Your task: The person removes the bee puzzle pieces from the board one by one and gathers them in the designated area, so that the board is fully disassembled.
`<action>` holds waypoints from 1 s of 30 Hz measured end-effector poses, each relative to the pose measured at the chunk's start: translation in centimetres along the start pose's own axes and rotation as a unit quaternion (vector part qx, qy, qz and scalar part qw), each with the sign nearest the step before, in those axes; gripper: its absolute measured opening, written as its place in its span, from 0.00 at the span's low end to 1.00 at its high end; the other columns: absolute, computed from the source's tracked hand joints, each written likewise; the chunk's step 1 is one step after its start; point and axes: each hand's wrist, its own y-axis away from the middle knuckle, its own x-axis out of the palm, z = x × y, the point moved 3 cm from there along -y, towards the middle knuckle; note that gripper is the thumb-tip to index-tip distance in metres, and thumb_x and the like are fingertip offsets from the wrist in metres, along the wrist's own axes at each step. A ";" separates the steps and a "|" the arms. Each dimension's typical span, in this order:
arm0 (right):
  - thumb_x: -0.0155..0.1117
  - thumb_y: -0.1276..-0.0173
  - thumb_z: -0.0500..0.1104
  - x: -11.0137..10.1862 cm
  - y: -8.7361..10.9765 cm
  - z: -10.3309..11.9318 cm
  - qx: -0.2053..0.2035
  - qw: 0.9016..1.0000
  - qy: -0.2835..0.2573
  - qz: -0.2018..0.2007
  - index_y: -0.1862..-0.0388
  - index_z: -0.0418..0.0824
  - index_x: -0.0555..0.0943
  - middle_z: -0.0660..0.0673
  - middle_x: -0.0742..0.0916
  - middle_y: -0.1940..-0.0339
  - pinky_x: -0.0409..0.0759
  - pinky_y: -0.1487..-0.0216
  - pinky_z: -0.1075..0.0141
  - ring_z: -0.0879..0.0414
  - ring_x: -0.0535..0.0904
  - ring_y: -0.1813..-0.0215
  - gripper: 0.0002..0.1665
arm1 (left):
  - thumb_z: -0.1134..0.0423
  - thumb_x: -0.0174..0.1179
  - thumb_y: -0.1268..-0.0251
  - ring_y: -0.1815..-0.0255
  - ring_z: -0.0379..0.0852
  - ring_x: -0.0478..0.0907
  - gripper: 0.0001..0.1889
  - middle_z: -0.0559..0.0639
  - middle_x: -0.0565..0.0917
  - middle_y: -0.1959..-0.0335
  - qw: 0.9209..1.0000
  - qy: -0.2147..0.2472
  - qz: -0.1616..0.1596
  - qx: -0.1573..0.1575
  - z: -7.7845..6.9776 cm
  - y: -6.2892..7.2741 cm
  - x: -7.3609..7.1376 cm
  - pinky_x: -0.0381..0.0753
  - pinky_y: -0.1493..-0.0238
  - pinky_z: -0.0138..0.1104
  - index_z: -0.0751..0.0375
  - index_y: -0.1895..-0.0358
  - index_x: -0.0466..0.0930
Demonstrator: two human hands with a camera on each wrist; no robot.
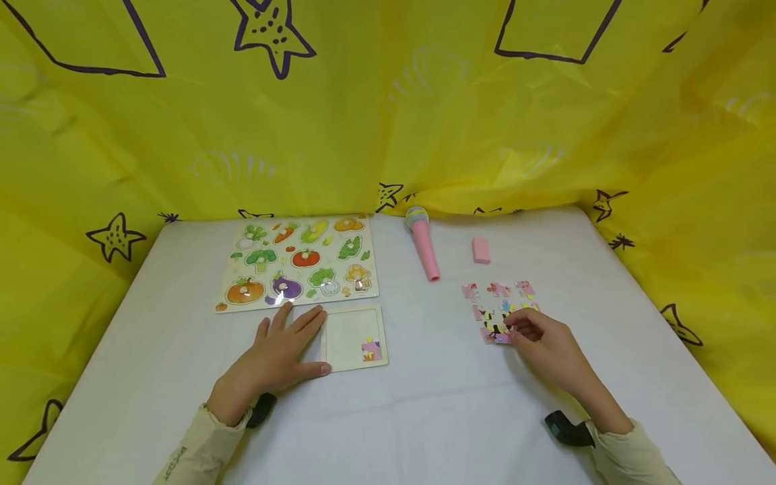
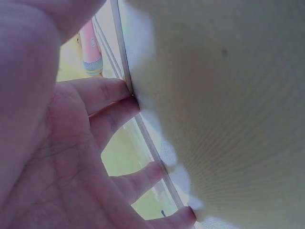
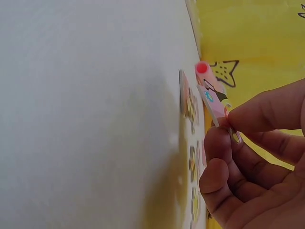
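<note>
My right hand [image 1: 548, 347] pinches a pink jigsaw piece [image 3: 213, 102] between thumb and fingers, lifted off the cloth in the right wrist view. Beneath and beyond it lie several loose jigsaw pieces [image 1: 499, 289] in loose rows, partly covered by the hand. My left hand [image 1: 274, 353] lies with spread fingers at the left side of a square wooden puzzle tray [image 1: 353, 312]. Its fingertips touch the tray's edge in the left wrist view, and the thumb rests at the lower left corner. One pink jigsaw piece [image 1: 371, 349] sits in the tray's lower right corner.
A vegetable puzzle board [image 1: 330, 261] lies just behind the tray, close to the left fingertips. Farther back are a pink toy microphone [image 1: 425, 248] and a small pink block [image 1: 481, 250]. Yellow patterned cloth [image 1: 388, 121] walls in the white table [image 1: 418, 417] at the back and sides.
</note>
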 end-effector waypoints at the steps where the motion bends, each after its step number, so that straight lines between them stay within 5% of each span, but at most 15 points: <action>1: 0.67 0.26 0.29 -0.2 0.0 -0.1 0.003 1.000 0.004 -0.001 0.50 0.36 0.86 0.46 0.88 0.58 0.80 0.58 0.71 0.55 0.81 0.58 0.10 | 0.40 0.73 0.33 0.17 0.78 0.45 0.51 0.56 0.62 0.15 1.000 -0.001 -0.001 0.000 0.0 0.0 -0.1 0.48 0.28 0.78 0.61 0.15 0.61; 14: 0.68 0.24 0.31 -1.5 0.2 -1.6 0.036 0.998 0.044 0.010 0.48 0.34 0.85 0.44 0.87 0.58 0.79 0.60 0.71 0.52 0.80 0.58 0.09 | 0.41 0.73 0.33 0.17 0.78 0.44 0.51 0.57 0.62 0.15 1.000 0.005 0.001 0.000 -0.1 -0.1 -0.2 0.46 0.27 0.78 0.61 0.15 0.61; 30: 0.75 0.32 0.30 -1.8 -0.4 -2.7 -0.004 0.995 0.089 0.038 0.52 0.36 0.86 0.49 0.86 0.63 0.78 0.63 0.67 0.55 0.76 0.63 0.11 | 0.41 0.73 0.33 0.17 0.77 0.44 0.50 0.56 0.62 0.15 1.000 0.004 0.001 -0.005 0.1 -0.1 0.1 0.46 0.28 0.78 0.61 0.15 0.61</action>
